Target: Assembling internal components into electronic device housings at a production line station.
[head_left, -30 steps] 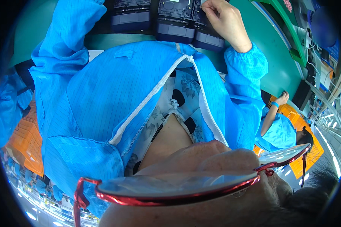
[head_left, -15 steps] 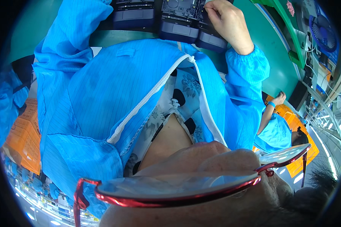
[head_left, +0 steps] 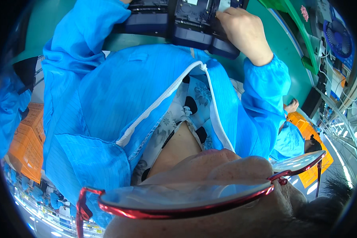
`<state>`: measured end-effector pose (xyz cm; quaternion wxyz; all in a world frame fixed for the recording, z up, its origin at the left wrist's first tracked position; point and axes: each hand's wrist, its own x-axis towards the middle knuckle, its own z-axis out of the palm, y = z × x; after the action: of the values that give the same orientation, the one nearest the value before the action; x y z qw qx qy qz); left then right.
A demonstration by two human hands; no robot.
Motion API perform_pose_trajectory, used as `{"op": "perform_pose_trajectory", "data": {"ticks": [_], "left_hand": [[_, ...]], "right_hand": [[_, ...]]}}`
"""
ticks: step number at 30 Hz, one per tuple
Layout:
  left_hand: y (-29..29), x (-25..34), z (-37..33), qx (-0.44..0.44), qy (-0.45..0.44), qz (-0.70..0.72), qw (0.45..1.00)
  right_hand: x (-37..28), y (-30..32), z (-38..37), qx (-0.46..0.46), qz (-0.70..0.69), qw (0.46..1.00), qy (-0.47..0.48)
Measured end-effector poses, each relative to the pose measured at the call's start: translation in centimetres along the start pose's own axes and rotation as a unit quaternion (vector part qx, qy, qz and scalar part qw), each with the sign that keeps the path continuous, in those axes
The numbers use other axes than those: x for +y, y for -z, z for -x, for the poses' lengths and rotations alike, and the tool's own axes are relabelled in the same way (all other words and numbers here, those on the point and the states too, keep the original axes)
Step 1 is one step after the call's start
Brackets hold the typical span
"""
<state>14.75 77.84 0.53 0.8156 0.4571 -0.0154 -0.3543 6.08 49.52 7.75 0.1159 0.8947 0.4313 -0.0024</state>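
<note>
A person in a bright blue work smock sits at the near edge of a green desk (head_left: 283,51), seen from above through a curved lens. Three dark casings lie side by side close to that near edge, their far ends cut off from sight: a left casing (head_left: 148,23), a middle casing (head_left: 192,35) and a right casing (head_left: 222,47). The work appears partway along: the middle casing lies open, its inner parts bare and uncovered, so closing it up seems not yet done; which parts are fitted and which are left, I cannot tell. The hands are apart. The right hand (head_left: 244,35) rests over the right casing, fingers curled, thumb and forefinger drawn close at the seam beside the middle casing; whether anything is pinched there cannot be seen. Only a sliver of the left hand (head_left: 125,1) shows, above the left casing, so its grip cannot be told. The casings look like hard, smooth plastic, deep navy to black, with blocky, rounded-cornered near ends; the inside of the middle one is finely ridged and dotted with small pale spots. The desk top is smooth and faintly glossy. The smock's thin, finely striped cloth gathers into an elastic cuff (head_left: 261,61) at the right wrist.
</note>
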Motion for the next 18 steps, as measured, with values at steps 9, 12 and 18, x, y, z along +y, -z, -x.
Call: {"op": "perform_pose_trajectory", "data": {"ticks": [9,12,18], "left_hand": [[-2.6,0.5,0.6,0.028,-0.011,-0.011,0.999],[-2.9,0.5,0.8,0.019,-0.039,-0.009,0.999],[-3.2,0.4,0.8,0.034,-0.068,0.010,0.997]], "right_hand": [[-1.9,3.8,-6.0,0.233,-0.406,0.846,-0.256],[-1.9,3.1,-7.8,0.266,-0.390,0.851,-0.230],[-2.0,2.7,-9.1,0.310,-0.267,0.898,-0.165]]}}
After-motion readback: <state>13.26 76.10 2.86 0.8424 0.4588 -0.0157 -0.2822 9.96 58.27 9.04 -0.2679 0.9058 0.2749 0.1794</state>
